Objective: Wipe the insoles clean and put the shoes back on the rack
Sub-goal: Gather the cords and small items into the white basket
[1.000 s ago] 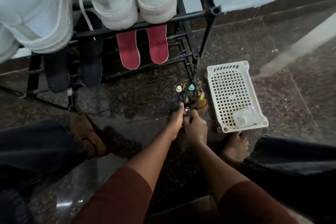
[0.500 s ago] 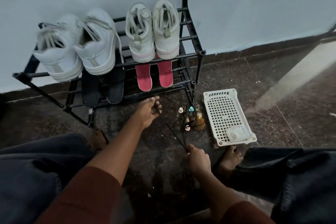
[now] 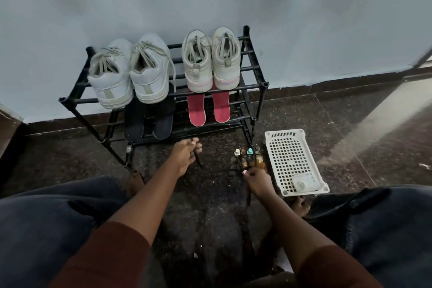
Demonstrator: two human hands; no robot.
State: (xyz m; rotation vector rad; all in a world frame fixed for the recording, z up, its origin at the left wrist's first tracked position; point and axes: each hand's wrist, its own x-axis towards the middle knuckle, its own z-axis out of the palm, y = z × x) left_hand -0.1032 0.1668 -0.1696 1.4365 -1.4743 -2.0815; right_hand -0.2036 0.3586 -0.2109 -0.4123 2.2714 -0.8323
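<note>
The main risk sits by the right hand [image 3: 258, 180]: its fingers are curled round a thin dark cord [image 3: 248, 195] right at the edge of a cluster of small bottles [image 3: 250, 151] standing on the floor, just beside the white basket [image 3: 275, 134]. Any tug on that cord could sweep the bottles over or drag them against the rack [image 3: 259, 100] leg. The left hand [image 3: 185, 155] reaches toward the lower shelf with its fingers nearly straight. A strand of the same cord seems caught among them, though the dim view does not let me tell whether it is pinched. If the strand goes taut as that hand moves on, it could catch the black insoles [image 3: 163, 121] or the pink insoles [image 3: 196, 111]. Both pairs lie loose across the lower bars and could slip through. The shoes [image 3: 149, 72] stand on the top shelf, empty of their insoles.
</note>
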